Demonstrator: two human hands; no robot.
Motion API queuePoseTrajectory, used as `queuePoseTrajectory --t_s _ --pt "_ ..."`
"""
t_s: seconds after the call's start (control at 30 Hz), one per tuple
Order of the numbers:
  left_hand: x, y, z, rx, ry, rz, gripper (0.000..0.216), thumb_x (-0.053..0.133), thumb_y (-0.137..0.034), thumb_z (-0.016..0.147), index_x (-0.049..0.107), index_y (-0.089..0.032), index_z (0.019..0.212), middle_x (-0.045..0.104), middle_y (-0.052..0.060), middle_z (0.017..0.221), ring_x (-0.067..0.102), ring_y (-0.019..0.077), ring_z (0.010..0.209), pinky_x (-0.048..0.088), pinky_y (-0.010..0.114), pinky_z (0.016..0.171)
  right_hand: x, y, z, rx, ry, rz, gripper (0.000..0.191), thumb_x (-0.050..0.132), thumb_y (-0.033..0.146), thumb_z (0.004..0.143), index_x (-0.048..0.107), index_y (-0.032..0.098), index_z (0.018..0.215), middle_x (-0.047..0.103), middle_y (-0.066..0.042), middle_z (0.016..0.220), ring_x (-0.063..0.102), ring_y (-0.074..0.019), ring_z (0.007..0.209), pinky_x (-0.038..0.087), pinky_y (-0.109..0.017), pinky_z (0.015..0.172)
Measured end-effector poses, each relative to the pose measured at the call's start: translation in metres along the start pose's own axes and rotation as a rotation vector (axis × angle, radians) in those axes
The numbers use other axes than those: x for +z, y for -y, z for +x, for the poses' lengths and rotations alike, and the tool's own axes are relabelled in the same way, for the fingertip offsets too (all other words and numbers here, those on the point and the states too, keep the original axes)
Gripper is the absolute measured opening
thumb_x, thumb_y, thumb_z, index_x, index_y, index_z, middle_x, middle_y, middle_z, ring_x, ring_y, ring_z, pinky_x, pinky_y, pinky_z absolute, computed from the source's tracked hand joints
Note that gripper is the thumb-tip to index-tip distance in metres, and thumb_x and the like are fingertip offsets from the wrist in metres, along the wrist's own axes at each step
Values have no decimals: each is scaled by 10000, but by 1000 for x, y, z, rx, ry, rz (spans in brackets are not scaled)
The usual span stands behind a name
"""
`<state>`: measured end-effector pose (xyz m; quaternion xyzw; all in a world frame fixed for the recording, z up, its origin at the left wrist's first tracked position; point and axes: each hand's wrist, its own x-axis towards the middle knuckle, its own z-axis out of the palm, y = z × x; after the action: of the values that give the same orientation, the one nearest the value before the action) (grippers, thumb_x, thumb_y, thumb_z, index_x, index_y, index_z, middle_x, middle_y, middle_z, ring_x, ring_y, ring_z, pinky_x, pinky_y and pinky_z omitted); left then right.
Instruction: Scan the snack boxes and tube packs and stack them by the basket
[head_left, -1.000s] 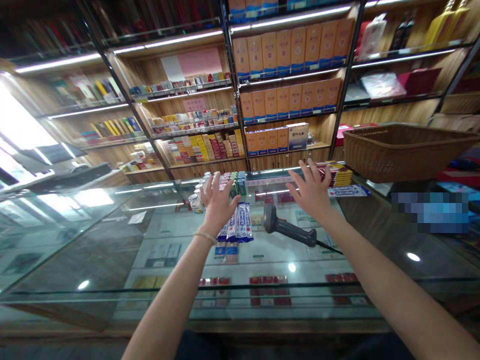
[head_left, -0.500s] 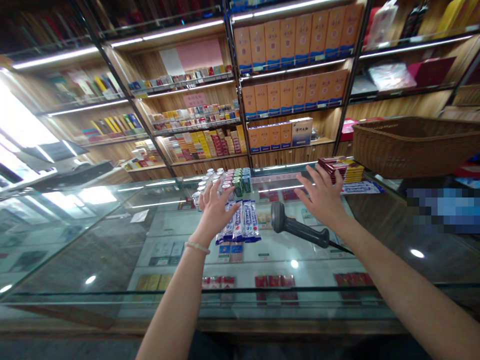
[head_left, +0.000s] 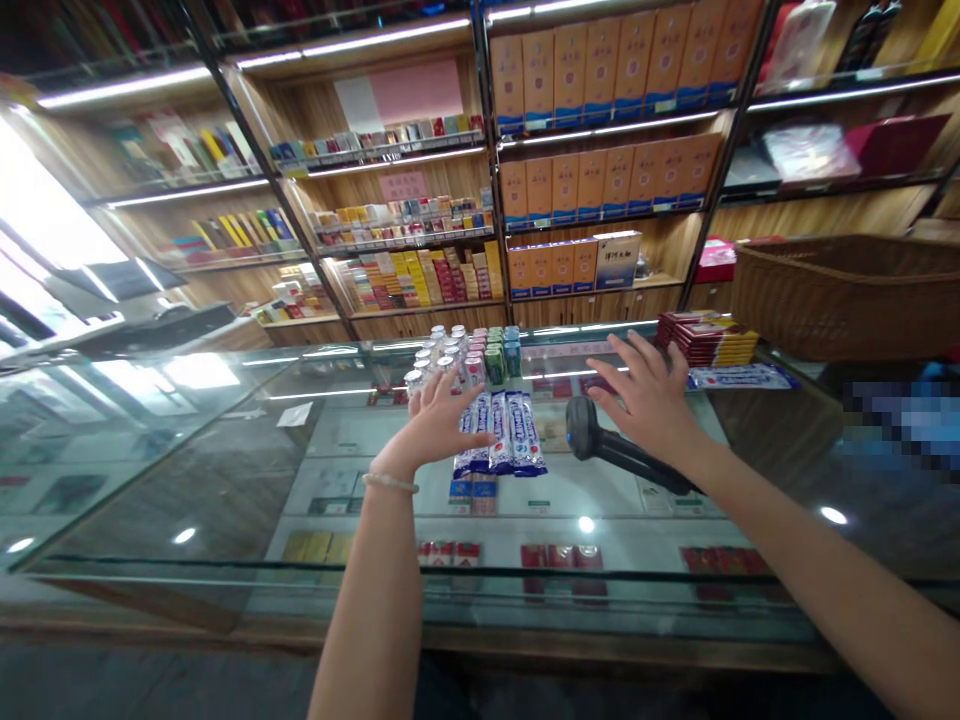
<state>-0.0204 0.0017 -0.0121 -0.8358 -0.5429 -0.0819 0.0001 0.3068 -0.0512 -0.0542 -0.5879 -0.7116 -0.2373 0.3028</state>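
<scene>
My left hand (head_left: pixel 439 425), a bracelet at its wrist, is spread over the left edge of a row of blue-and-white snack packets (head_left: pixel 511 435) on the glass counter. Its fingers partly hide the leftmost packets; whether they touch cannot be told. Just beyond stand small white-capped bottles (head_left: pixel 436 350) and rows of green, pink and blue containers (head_left: pixel 495 360). My right hand (head_left: pixel 646 400) holds nothing, fingers apart, above the dark barcode scanner (head_left: pixel 581 428). The scanner lies on the glass, and the right hand and wrist partly cover its handle.
Behind the right hand are stacked red and yellow packs (head_left: pixel 705 340), with another blue-and-white packet (head_left: pixel 742 377) in front. A wicker basket (head_left: pixel 847 300) stands at the right. Cigarette-like packs (head_left: pixel 562 560) lie under the counter glass (head_left: pixel 480 540). Shelves with orange boxes (head_left: pixel 570 85) line the back wall.
The view has shifted slightly. My left hand has turned and its thumb now points right over the packets. My right hand has come closer to the scanner and covers part of its handle.
</scene>
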Motion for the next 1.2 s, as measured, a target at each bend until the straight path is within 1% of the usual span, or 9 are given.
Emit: queuePoseTrajectory --t_s 0.17,0.23,0.33,0.47,0.57,0.73,0.93,1.07,1.2 --pt "0 -14 -1 85 83 -17 983 799 -717 756 437 -401 1614 121 86 1805 16 445 1652 75 700 1297 -9 13 6 -47 67 -27 490 359 502 1093 701 275 1363 502 -116 1634 336 -342 1548 155 -669 1245" --pt "-1 -17 -1 116 112 -25 1021 817 -714 733 425 -392 1620 101 101 1806 6 442 1652 66 695 1300 -12 19 13 -80 114 -22 498 365 522 1089 689 285 1384 473 -109 1658 305 -351 1567 149 -672 1251" --pt "-1 -19 -3 131 115 -36 1045 841 -714 702 442 -373 1606 88 120 1805 -2 441 1653 66 694 1302 -10 30 30 -102 218 -2 498 403 548 1076 676 305 1414 419 -107 1696 264 -371 1588 142 -698 1249" --pt "3 -20 -6 150 82 -59 1061 896 -668 654 464 -327 1561 92 142 1802 15 432 1655 67 687 1307 6 43 61 -113 398 22 468 472 533 1054 682 327 1418 353 -98 1734 223 -379 1612 133 -705 1260" --pt "7 -24 -7 185 49 -59 979 912 -649 640 523 -298 1467 119 148 1798 28 426 1656 60 687 1308 22 50 82 -118 570 54 444 546 543 1016 702 369 1394 299 -78 1760 183 -402 1626 115 -728 1258" --pt "11 -34 -8 246 92 -15 835 923 -645 628 618 -282 1315 125 143 1798 1 426 1657 6 706 1298 43 60 101 -133 747 39 402 625 509 984 725 399 1357 244 -60 1781 114 -405 1645 79 -741 1258" --pt "11 -42 -9 295 138 7 757 918 -622 660 647 -270 1273 106 146 1800 2 449 1652 52 740 1284 63 66 107 -120 797 45 404 610 493 994 728 375 1362 220 -85 1786 78 -424 1648 69 -759 1250" --pt "13 -43 -10 323 137 9 718 927 -623 649 663 -288 1226 165 128 1793 17 460 1649 19 776 1264 69 65 110 -123 825 57 383 588 489 1000 751 378 1328 246 -70 1779 101 -432 1644 57 -763 1250" --pt "16 -43 -10 326 119 12 676 926 -613 656 667 -289 1190 205 118 1785 21 453 1651 -1 780 1262 72 65 114 -130 828 67 360 616 495 980 779 378 1280 268 -70 1772 122 -433 1639 64 -770 1242"
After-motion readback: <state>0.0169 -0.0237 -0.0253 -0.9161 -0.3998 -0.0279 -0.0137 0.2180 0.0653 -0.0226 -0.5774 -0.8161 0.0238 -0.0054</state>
